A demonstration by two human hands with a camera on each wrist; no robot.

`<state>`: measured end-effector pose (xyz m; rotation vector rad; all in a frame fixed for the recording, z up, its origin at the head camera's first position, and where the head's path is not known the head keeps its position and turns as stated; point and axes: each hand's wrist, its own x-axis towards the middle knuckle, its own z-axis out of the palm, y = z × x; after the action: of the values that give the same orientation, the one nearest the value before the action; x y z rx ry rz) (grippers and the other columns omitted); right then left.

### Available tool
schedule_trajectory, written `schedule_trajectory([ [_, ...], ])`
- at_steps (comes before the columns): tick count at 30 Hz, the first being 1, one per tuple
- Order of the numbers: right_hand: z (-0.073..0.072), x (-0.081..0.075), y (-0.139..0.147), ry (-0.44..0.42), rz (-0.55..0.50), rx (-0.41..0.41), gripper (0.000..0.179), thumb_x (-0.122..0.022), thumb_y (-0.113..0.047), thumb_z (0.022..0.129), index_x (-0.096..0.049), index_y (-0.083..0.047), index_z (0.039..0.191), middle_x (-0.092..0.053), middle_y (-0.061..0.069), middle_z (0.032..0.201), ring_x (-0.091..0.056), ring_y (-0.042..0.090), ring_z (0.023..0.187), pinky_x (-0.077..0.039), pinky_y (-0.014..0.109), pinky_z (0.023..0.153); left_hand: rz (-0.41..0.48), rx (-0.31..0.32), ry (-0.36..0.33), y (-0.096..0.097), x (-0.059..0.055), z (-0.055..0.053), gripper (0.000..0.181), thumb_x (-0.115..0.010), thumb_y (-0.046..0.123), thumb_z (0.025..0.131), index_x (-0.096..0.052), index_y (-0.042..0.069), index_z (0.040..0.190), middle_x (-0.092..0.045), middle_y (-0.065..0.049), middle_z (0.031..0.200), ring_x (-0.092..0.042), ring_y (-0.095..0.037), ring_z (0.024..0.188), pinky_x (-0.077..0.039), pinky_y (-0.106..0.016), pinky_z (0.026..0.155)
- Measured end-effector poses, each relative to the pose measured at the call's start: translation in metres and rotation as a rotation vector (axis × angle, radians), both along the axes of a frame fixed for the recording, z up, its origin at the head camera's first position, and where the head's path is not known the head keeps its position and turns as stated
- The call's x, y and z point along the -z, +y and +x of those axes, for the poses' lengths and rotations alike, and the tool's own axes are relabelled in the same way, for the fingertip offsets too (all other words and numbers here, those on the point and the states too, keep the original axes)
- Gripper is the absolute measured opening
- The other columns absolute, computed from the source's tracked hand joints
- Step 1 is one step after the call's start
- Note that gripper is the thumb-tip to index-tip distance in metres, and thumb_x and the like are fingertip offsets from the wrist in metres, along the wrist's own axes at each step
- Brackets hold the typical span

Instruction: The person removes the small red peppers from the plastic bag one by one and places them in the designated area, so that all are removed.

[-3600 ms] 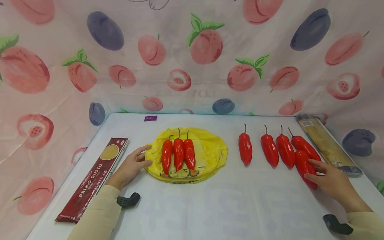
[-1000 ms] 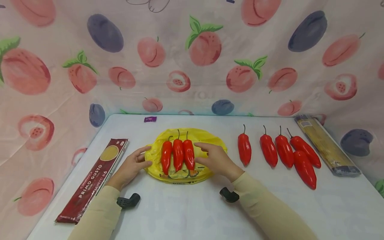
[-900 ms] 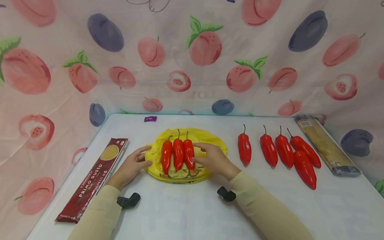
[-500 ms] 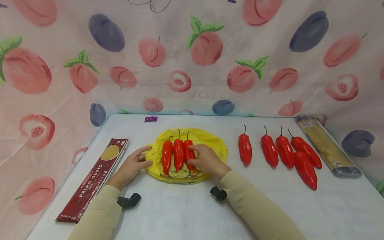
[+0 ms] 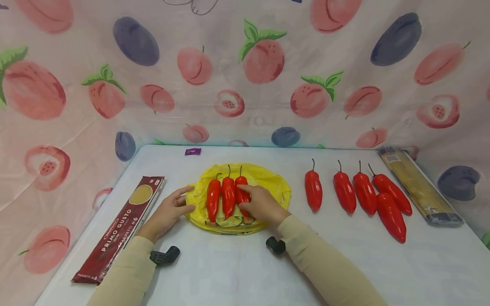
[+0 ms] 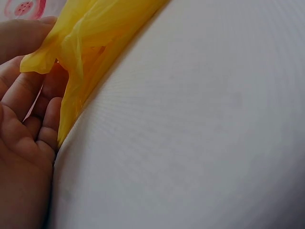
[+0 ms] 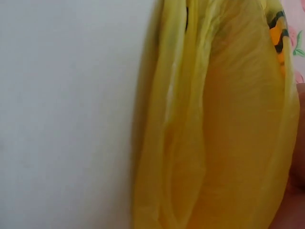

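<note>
A yellow plastic bag [image 5: 273,187] lies spread on the white table in the head view. On it three red chili peppers rest side by side, stems pointing away: a left pepper [image 5: 213,199], a middle pepper [image 5: 228,197] and a right pepper [image 5: 241,193]. My right hand [image 5: 264,206] grips the right pepper, thumb and fingers over its body, partly hiding it. With my left hand [image 5: 168,214] I pinch the bag's left edge; the left wrist view shows the yellow film [image 6: 71,52] between thumb and fingers. Bag folds [image 7: 228,133] fill much of the right wrist view.
Several more red peppers [image 5: 344,193] lie to the right, one [image 5: 391,217] nearest the front. A clear pasta pack [image 5: 421,187] is at the far right. At left lies a dark red spaghetti pack [image 5: 118,229], beside the left forearm. A small purple wrapper [image 5: 193,151] sits at the back.
My right hand has let go of the front pepper in the right group, crossed left to the bag and taken hold of its right pepper. The left hand has stayed at the bag's edge.
</note>
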<state>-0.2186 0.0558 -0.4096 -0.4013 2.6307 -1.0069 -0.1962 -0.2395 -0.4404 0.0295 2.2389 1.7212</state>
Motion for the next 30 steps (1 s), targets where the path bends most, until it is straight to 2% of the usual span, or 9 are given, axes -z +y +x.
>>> schedule_trajectory([
  [5,0.000,0.000,0.002,-0.073,-0.011,0.031,0.057,-0.068,-0.018,0.096,-0.050,-0.022,0.149,-0.050,0.009,0.147,-0.044,0.029,0.131,-0.042,0.047,0.108,-0.003,0.000,0.000,0.000,0.000,0.000,0.069,-0.069,0.018,0.095,-0.035,0.018,0.155,-0.046,-0.013,0.151,-0.044,-0.030,0.137,-0.034,-0.047,0.113],
  [9,-0.003,-0.001,0.005,-0.093,0.011,0.043,0.055,-0.067,-0.018,0.097,-0.051,-0.026,0.148,-0.051,0.007,0.146,-0.044,0.028,0.130,-0.046,0.045,0.104,0.000,0.004,0.005,-0.001,0.000,0.000,0.069,-0.069,0.019,0.095,-0.035,0.017,0.155,-0.046,-0.014,0.151,-0.044,-0.031,0.137,-0.034,-0.048,0.113],
  [22,-0.005,-0.003,0.012,-0.057,0.039,0.074,0.054,-0.068,-0.017,0.096,-0.053,-0.023,0.147,-0.053,0.010,0.142,-0.047,0.028,0.126,-0.050,0.042,0.100,0.002,0.010,0.012,-0.001,0.000,-0.002,0.068,-0.070,0.019,0.094,-0.037,0.017,0.154,-0.047,-0.013,0.151,-0.045,-0.030,0.137,-0.034,-0.047,0.113],
  [30,-0.004,-0.007,0.018,-0.028,-0.025,0.099,0.052,-0.067,-0.018,0.097,-0.053,-0.022,0.147,-0.054,0.009,0.142,-0.047,0.028,0.126,-0.055,0.038,0.092,-0.023,0.029,0.021,-0.001,-0.002,-0.001,0.070,-0.068,0.020,0.095,-0.034,0.014,0.156,-0.045,-0.015,0.152,-0.044,-0.031,0.138,-0.032,-0.049,0.114],
])
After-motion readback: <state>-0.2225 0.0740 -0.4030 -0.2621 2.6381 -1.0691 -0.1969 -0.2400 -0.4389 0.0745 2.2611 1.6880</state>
